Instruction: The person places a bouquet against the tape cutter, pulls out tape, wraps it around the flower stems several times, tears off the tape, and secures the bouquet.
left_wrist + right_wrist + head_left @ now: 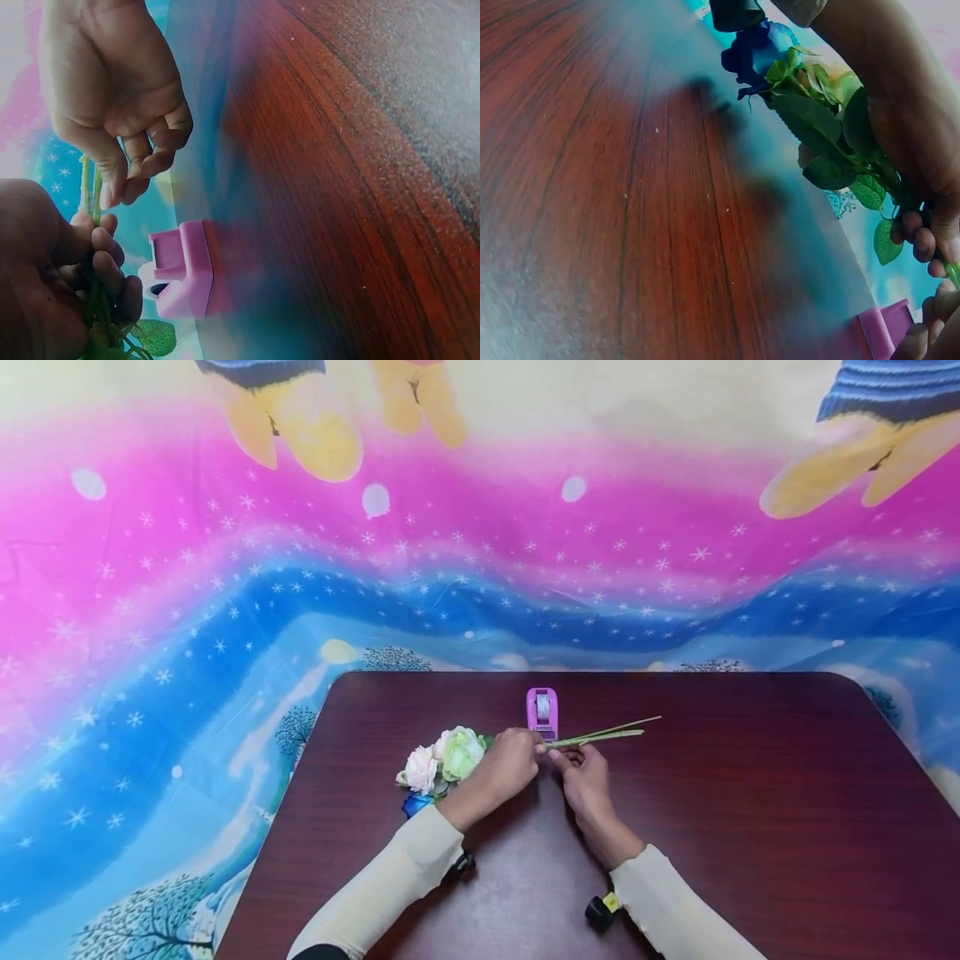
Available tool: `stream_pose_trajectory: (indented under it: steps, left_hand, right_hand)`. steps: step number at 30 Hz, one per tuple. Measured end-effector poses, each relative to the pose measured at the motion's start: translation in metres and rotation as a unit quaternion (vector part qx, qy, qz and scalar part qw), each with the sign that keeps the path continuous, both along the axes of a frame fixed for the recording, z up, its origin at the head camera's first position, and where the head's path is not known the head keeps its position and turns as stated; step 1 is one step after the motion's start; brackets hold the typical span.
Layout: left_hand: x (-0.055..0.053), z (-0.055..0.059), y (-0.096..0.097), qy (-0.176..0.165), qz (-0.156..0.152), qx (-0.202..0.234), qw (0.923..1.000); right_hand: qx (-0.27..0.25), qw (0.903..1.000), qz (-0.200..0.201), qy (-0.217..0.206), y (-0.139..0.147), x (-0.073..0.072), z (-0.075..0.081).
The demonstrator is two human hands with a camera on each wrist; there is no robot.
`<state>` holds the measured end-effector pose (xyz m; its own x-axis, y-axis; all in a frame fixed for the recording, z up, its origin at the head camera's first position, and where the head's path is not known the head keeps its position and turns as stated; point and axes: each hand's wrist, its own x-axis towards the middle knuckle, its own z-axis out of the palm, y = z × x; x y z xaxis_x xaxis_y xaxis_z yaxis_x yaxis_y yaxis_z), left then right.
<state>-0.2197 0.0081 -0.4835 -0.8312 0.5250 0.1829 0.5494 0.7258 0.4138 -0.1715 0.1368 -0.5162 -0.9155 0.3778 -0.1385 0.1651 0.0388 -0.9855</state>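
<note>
My left hand (510,764) grips a bunch of artificial flowers by its green stems (618,734), which stick out to the right. The blooms lie left of that hand: a pale green flower (461,753), a pinkish-white one (418,770) and a blue rose (754,60) with dark green leaves (810,120). Close beside it, my right hand (587,777) pinches at the stems with thumb and fingers, as the left wrist view also shows. Just beyond both hands stands a pink tape dispenser (553,714) with a roll in it.
The dark reddish-brown table (750,793) has rounded far corners. Behind it hangs a pink and blue cloth (480,560) printed with snowflakes. Black wrist cameras (598,913) hang below the cream sleeves (678,902).
</note>
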Motion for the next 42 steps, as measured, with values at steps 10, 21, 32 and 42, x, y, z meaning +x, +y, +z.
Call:
stream_pose_trajectory:
  steps: [10, 21, 32, 42]
  left_hand:
    - [-0.002, 0.003, -0.003, -0.02, 0.013, -0.001, 0.9997]
    - [-0.002, 0.002, -0.002, -0.023, -0.002, 0.002, 0.9997]
    - [-0.002, 0.003, -0.001, -0.004, 0.001, -0.008, 1.0]
    - [-0.001, 0.003, 0.0, -0.005, 0.004, -0.02, 0.9998]
  right_hand:
    - [-0.032, 0.9983, 0.046, -0.017, 0.007, -0.001, 0.006]
    - [-0.046, 0.9971, 0.044, -0.041, 0.016, -0.003, 0.006]
    - [-0.112, 0.9932, 0.032, -0.009, 0.008, -0.008, 0.002]
    - [-0.187, 0.9816, 0.033, 0.014, 0.005, -0.01, -0.001]
